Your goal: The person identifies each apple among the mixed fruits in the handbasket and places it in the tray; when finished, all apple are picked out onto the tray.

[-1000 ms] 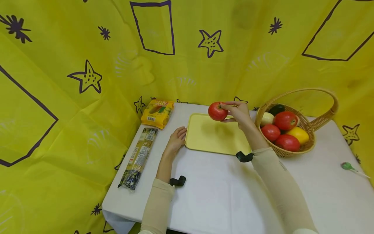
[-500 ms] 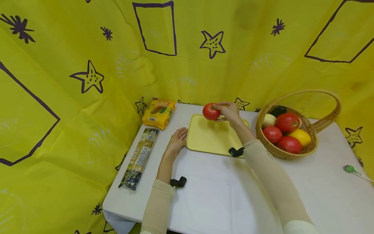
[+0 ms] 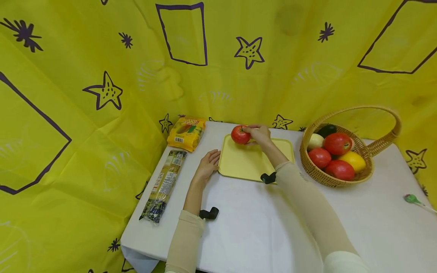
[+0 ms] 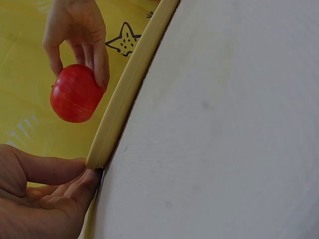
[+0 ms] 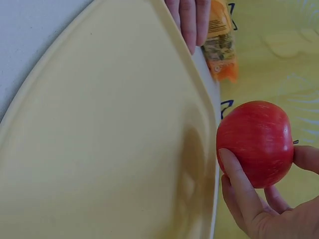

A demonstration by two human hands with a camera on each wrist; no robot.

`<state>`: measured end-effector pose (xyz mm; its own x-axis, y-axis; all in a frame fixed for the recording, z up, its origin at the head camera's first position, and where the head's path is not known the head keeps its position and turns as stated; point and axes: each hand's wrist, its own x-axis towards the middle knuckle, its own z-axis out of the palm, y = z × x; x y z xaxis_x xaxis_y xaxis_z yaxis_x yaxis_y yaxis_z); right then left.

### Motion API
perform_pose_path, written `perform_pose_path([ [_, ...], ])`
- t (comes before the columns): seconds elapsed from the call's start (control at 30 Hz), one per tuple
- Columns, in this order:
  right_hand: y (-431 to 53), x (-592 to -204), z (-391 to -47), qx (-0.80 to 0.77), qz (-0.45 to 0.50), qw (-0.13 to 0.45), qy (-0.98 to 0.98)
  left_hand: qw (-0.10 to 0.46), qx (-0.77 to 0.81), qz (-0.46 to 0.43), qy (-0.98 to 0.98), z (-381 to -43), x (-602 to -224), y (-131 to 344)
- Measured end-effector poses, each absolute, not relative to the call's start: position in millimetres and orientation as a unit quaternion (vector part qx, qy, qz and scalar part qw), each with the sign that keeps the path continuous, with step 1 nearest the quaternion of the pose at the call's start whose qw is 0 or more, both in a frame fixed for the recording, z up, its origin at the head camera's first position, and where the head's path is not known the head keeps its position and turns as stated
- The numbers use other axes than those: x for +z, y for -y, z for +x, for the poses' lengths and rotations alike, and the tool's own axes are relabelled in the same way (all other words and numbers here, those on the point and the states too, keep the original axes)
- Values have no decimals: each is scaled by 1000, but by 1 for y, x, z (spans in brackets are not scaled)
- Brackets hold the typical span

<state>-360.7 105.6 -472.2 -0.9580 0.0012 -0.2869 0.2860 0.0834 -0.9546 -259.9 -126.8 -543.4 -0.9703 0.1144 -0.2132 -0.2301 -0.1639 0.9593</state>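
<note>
A red apple (image 3: 240, 135) with a short dark stem is held by my right hand (image 3: 260, 135) over the far left part of the yellow tray (image 3: 240, 161). In the right wrist view the thumb and fingers grip the apple (image 5: 255, 142) from opposite sides, and a shadow falls on the tray (image 5: 99, 114) beside it. My left hand (image 3: 206, 165) is at the tray's left edge. Seen from the left wrist, its thumb lies against the tray rim (image 4: 122, 94) with the fingers curled below, pinching the edge.
A wicker basket (image 3: 336, 184) of several fruits and vegetables stands to the right. At left lie a yellow packet (image 3: 186, 133) and a long clear-wrapped pack (image 3: 165, 185). A green-headed lollipop (image 3: 412, 198) rests far right. Yellow patterned cloth (image 3: 218, 79) hangs behind the white table (image 3: 246, 223).
My right hand has carried the apple leftward and a little lower over the tray. The left hand has stayed at the tray's left edge.
</note>
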Motion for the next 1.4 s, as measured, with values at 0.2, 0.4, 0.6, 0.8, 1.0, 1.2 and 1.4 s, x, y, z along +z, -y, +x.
perform_pose_path([
  [0.2,-97,-481,-365,-663,116,111,-731,115,761,-50,-637,-259,-543,127],
  [0.4,-87,-489,-370,-660,116,112,-734,114,769,-49,-627,-259,-542,127],
  [0.6,-87,-492,-370,-636,116,113,-754,115,770,-47,-626,-259,-541,124],
  [0.8,-91,-489,-367,-615,105,105,-774,115,768,-55,-628,-260,-541,124],
  [1.0,-103,-476,-357,-627,84,99,-768,112,767,-54,-630,-259,-542,125],
  [1.2,-119,-450,-341,-635,46,93,-766,109,762,-56,-636,-256,-538,127],
  [1.4,-140,-420,-321,-628,10,75,-774,114,763,-53,-633,-257,-538,123],
])
